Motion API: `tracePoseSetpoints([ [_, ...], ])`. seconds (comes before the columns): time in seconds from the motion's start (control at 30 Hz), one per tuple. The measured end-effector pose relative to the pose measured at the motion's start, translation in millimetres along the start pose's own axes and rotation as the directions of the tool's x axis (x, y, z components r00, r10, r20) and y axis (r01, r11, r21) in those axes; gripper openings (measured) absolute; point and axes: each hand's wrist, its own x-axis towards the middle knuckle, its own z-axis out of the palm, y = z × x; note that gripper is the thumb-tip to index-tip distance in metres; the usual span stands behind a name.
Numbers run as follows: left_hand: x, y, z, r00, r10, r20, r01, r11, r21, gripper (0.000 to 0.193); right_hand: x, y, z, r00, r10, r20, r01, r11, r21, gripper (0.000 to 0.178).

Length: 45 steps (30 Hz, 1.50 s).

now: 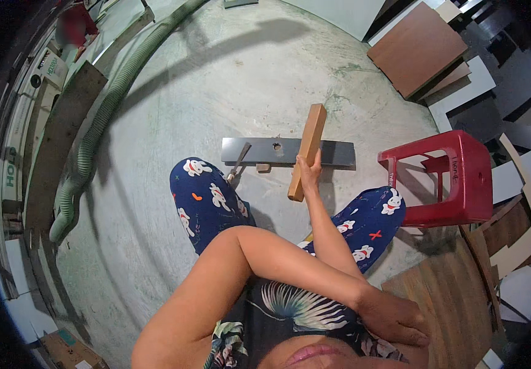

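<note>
My right hand is closed round a squared wooden bar, its fingers around the lower half. The bar slants above a narrow grey board on the floor; whether they touch I cannot tell. A small rough hole is in the board's middle. What looks like a chisel rests across the board's left part, its handle end by my left knee. A small wood block shows at the board's near edge. My left arm crosses my body, and my left hand has its fingers curled against my right arm.
A red plastic stool stands to the right of my knee. Brown and white panels lean behind it, with offcuts and a wood-grain sheet nearer. A ribbed green hose runs along the left, beside a long plank.
</note>
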Motion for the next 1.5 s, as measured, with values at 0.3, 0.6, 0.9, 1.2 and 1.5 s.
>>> tracePoseSetpoints([
  [0.3, -26, -4, 0, 0.988, 0.090, -0.123, -0.086, 0.996, 0.039, 0.045, -4, -7, 5, 0.998, -0.041, -0.044, 0.039, 0.998, -0.052, 0.089],
  [0.6, -54, 6, -10, 0.993, -0.086, -0.077, 0.085, 0.996, -0.008, 0.045, -6, -14, 2, 0.997, -0.045, -0.056, 0.044, 0.999, -0.007, 0.089],
  [0.9, -66, 3, 2, 0.950, 0.175, -0.260, -0.096, 0.952, 0.289, 0.036, -12, -13, 3, 0.999, -0.020, -0.030, 0.020, 1.000, 0.003, 0.091],
  [1.2, -67, 1, -3, 0.949, 0.112, -0.296, -0.079, 0.990, 0.120, 0.034, -3, -2, 3, 0.998, -0.056, -0.036, 0.055, 0.998, -0.003, 0.091],
  [1.5, -61, -7, -9, 0.959, 0.092, -0.269, -0.087, 0.996, 0.031, 0.036, -6, -1, 5, 0.999, 0.010, -0.036, -0.010, 1.000, 0.011, 0.091],
])
